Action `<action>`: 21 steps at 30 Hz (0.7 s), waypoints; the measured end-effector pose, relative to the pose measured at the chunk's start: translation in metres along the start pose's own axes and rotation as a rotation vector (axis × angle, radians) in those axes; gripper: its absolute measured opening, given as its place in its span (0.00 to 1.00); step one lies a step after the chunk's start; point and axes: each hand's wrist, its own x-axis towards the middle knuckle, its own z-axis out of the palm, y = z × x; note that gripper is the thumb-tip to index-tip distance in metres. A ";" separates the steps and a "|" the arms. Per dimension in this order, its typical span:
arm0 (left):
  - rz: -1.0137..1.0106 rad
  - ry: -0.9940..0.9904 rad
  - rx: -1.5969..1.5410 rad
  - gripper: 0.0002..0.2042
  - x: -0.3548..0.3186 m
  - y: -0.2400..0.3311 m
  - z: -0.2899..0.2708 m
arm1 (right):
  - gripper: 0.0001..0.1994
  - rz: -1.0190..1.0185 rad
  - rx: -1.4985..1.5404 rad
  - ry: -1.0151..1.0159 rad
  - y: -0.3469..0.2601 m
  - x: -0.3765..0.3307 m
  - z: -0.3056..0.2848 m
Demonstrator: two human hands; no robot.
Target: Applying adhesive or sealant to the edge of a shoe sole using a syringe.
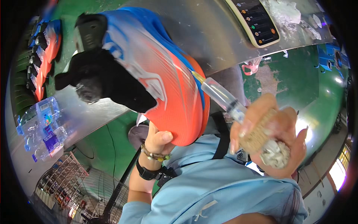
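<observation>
An orange, white and blue sports shoe (169, 86) is held up in front of me, toe toward my body. A black form (108, 80) fills its opening. My left hand (160, 140) grips the shoe from beneath, thumb against the toe. Closed round a clear syringe (222, 94), my right hand (270, 134) points its yellowish tip at the blue edge where upper meets sole. The tip looks to be touching that seam. A tan block (257, 134) and a crumpled whitish lump (275, 154) are also in my right hand; what they are, I cannot tell.
A metal table (201, 30) bears a phone (257, 22) and a whitish crusted patch (285, 15). Several similar shoes (46, 56) line a rack at left, beside clear plastic bottles (44, 127). A wire-caged fan (74, 190) stands lower left.
</observation>
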 end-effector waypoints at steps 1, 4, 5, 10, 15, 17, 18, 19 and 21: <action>-0.021 -0.030 -0.099 0.37 0.003 -0.002 0.005 | 0.16 -0.026 0.032 0.012 -0.003 -0.003 0.003; -0.064 -0.152 -0.244 0.39 0.033 -0.005 0.031 | 0.15 -0.115 0.100 0.082 -0.014 -0.010 0.009; -0.062 -0.188 -0.256 0.41 0.046 -0.005 0.047 | 0.15 -0.149 0.118 0.117 -0.017 -0.013 0.009; 0.003 -0.271 -0.333 0.46 0.080 -0.015 0.060 | 0.13 -0.378 0.194 0.104 -0.008 -0.012 -0.007; 0.089 -0.257 -0.231 0.42 0.101 -0.015 0.077 | 0.14 -0.403 0.091 0.189 -0.011 -0.017 -0.007; 0.142 -0.284 -0.232 0.38 0.109 -0.015 0.082 | 0.14 -0.347 0.026 0.313 -0.015 -0.018 -0.003; 0.141 -0.284 -0.234 0.38 0.113 -0.015 0.084 | 0.14 -0.346 0.025 0.313 -0.017 -0.017 -0.001; 0.165 -0.298 -0.236 0.38 0.116 -0.015 0.085 | 0.15 -0.325 -0.002 0.346 -0.016 -0.017 0.000; 0.190 -0.311 -0.236 0.37 0.122 -0.015 0.086 | 0.16 -0.305 -0.026 0.378 -0.013 -0.016 0.001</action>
